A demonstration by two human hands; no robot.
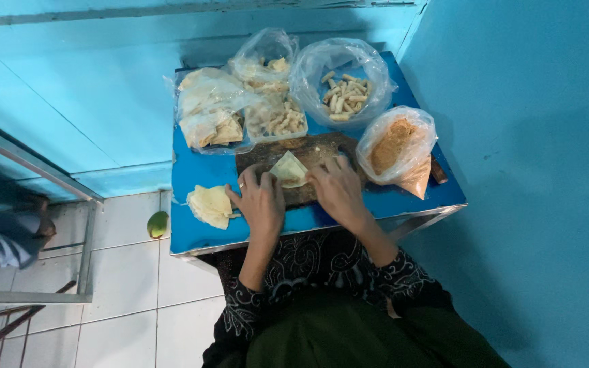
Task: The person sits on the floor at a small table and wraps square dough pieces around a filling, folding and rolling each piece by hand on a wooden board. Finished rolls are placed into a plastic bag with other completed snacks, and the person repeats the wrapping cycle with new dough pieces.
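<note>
I see the pale folded wrapper [288,170] lying on the dark cutting board [294,158], in the middle of the blue table [199,235]. It sits between both hands, its point aimed up and away from me. My left hand [259,199] is just left of it and below, fingers spread and pressing at its lower left edge, ring visible. My right hand [337,189] is at its right edge, fingers curled onto the fold; I think they pinch it, but the view is too small to be sure. Both hands are about equally close. A stack of wrappers [210,205] lies left of the left hand. The crumb bag [397,150] is right of the board, the bag of finished rolls [343,95] behind it.
</note>
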